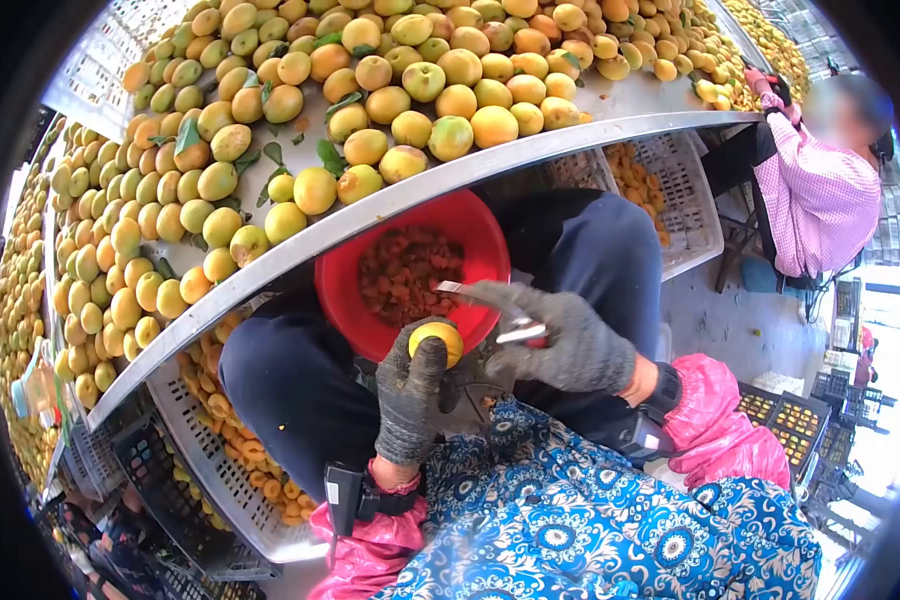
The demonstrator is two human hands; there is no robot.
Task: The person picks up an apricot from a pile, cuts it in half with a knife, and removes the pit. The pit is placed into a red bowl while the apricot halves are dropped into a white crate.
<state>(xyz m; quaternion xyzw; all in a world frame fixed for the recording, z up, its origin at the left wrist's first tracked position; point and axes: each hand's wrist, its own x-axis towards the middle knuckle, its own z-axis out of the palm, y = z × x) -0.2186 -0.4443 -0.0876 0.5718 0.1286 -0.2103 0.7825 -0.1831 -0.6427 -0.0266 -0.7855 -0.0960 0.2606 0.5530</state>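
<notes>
Held in my gloved left hand (410, 395) is a yellow apricot (436, 343), the thumb pressed over its front. My gloved right hand (570, 340), partly blurred, is closed around a small metal-bladed tool (522, 333) with a bit of red at its grip. A bright metal tip (449, 287) also shows past the index finger. Both hands are at the near side of a red basin (335, 300), which sits between my knees. Reddish-brown apricot pits (410, 270) lie inside the basin.
A metal-edged table (450, 185) heaped with whole apricots (495, 126) curves ahead. White crates of opened apricots stand under it at left (185, 410) and right (690, 200). Another person in a pink checked top (820, 205) sits at the right. Dark crates (780, 420) stand behind.
</notes>
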